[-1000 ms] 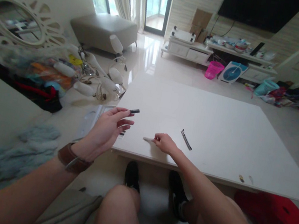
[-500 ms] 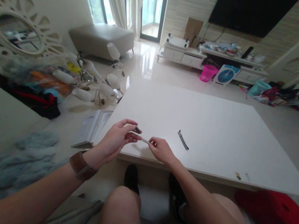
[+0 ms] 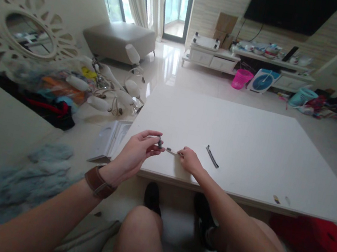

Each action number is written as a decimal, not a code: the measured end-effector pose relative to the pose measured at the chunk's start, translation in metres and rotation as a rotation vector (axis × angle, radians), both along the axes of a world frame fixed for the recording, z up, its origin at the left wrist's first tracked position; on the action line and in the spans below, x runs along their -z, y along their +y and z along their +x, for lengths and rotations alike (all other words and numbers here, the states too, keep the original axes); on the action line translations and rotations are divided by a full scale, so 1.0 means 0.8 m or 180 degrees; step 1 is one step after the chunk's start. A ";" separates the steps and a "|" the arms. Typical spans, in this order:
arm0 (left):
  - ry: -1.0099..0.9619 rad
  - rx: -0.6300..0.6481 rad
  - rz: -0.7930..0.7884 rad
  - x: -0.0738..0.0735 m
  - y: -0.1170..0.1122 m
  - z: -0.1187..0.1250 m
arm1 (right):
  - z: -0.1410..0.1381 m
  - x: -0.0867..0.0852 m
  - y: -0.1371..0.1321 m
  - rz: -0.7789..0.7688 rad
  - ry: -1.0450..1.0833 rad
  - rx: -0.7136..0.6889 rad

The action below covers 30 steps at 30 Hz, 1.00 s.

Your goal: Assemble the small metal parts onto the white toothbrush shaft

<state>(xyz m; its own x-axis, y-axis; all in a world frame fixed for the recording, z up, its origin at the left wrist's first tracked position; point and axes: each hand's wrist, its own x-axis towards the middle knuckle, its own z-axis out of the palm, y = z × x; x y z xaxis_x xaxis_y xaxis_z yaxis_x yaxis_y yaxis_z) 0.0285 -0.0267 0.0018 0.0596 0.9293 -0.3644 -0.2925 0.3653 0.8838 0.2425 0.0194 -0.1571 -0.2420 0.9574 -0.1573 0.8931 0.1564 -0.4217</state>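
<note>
My left hand (image 3: pixel 139 151) hovers over the near-left corner of the white table (image 3: pixel 250 140), fingers pinched on a small black cap-like piece (image 3: pixel 159 143). A short gap to its right, my right hand (image 3: pixel 189 160) rests on the table and pinches a thin pale stick (image 3: pixel 171 151) whose dark tip points at the black piece. The two parts are close together and apart. A slim dark strip (image 3: pixel 212 156) lies loose on the table just right of my right hand.
Two tiny bits (image 3: pixel 277 199) lie near the table's front right edge. A white tray (image 3: pixel 109 140) sits on the floor by the left corner, with a glass-shaded chandelier (image 3: pixel 109 89) and clutter behind it. A red item (image 3: pixel 314 241) lies under the right side. My knees are below.
My left hand came down from a raised position and brought the black piece toward the stick. My right hand lifted the stick's end to meet it; now the two have drawn slightly apart.
</note>
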 end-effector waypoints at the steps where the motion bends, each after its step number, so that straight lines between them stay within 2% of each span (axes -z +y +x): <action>1: 0.0008 -0.0026 0.0006 0.000 0.000 -0.001 | 0.002 0.000 0.000 0.0005 0.0000 0.0011; 12: -0.0039 0.0121 -0.0046 0.010 -0.006 0.004 | 0.025 -0.004 -0.006 0.0049 -0.0006 0.0030; 22: -0.0069 0.0271 -0.0195 0.014 -0.014 0.009 | 0.027 -0.007 -0.002 0.0158 0.0079 0.0049; 26: -0.0087 0.0257 -0.0214 0.016 -0.014 0.010 | 0.058 -0.019 0.017 0.0599 0.0233 0.0389; 30: 0.0006 0.0326 -0.0204 0.018 -0.015 0.011 | 0.110 -0.024 0.033 0.0730 0.0177 0.1081</action>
